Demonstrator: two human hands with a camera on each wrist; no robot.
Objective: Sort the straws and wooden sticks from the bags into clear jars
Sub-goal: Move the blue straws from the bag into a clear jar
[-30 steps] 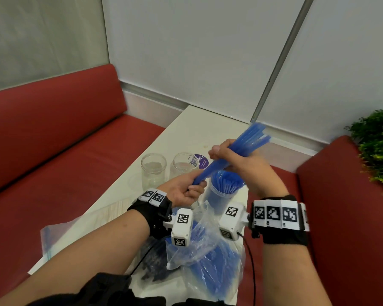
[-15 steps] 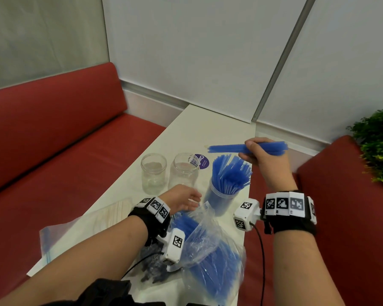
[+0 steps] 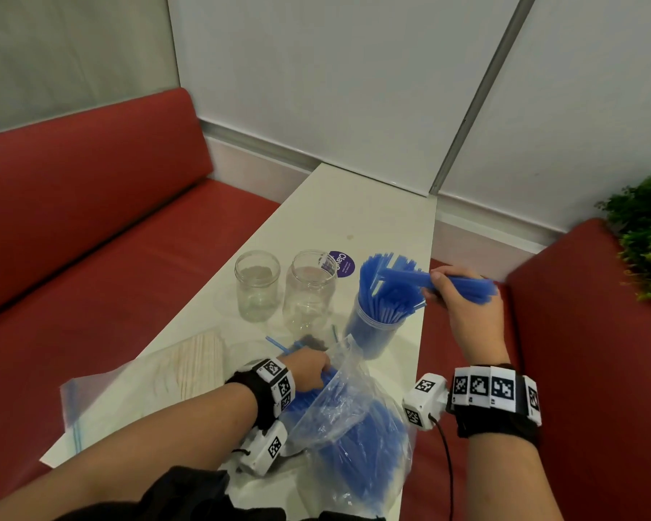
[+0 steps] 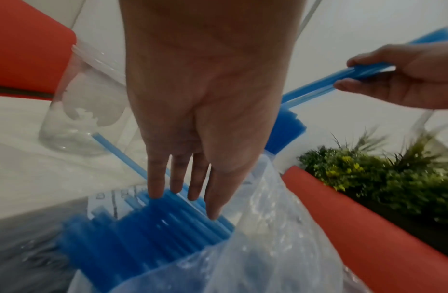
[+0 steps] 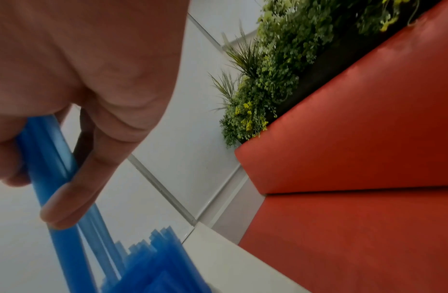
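Observation:
My right hand (image 3: 452,291) grips a bundle of blue straws (image 3: 421,280) held almost level over a clear jar (image 3: 373,332) packed with upright blue straws; the same bundle (image 5: 54,158) runs under my fingers in the right wrist view. My left hand (image 3: 309,366) reaches with straight fingers (image 4: 182,178) into a clear plastic bag (image 3: 354,419), touching the ends of the blue straws (image 4: 155,224) inside. Two empty clear jars (image 3: 257,285) (image 3: 309,291) stand side by side further back on the white table (image 3: 354,204). A zip bag of wooden sticks (image 3: 200,362) lies at the left.
One loose blue straw (image 3: 279,345) lies near the second jar. A purple round sticker (image 3: 342,263) sits behind the jars. Red bench seats (image 3: 72,257) flank the narrow table, with a green plant (image 3: 647,242) at the right. A dark bag lies under the straw bag.
My right hand swung its straw bundle from upright to level and lowered it over the full jar. My left hand let go of that bundle and dropped into the straw bag.

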